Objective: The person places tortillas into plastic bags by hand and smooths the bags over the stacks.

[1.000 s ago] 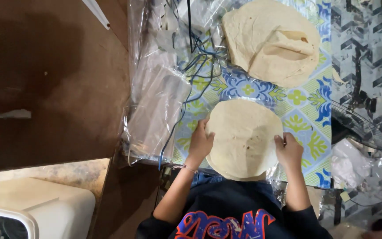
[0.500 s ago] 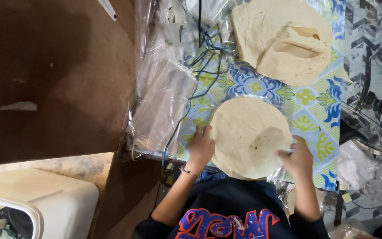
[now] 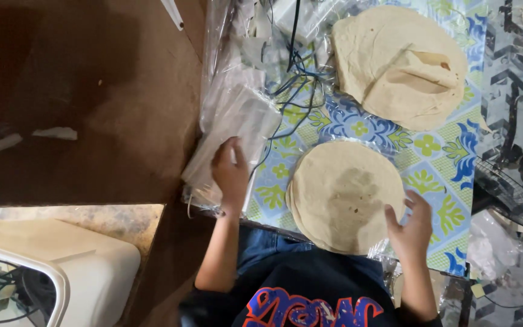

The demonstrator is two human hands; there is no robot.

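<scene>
The stack of flat round tortillas (image 3: 343,197) lies on a sheet of clear plastic at the lower middle of the frame, on the desk (image 3: 449,163) with its blue, green and yellow patterned cover. A second ago both hands gripped this stack at its sides; now only the right hand (image 3: 411,227) stays with it, fingers spread open and resting against the lower right edge, holding nothing closed. The left hand (image 3: 231,172) has let go and moved out to the left of the frame, where it lies open and flat on a pile of clear plastic bags (image 3: 234,130); whether it has pinched one cannot be told. So the stack is now steadied one-handed while the other hand is at the bags. At the upper right lies a second, looser pile of tortillas (image 3: 403,66), the top one folded. Blue cables (image 3: 297,91) run between the bags and that pile.
</scene>
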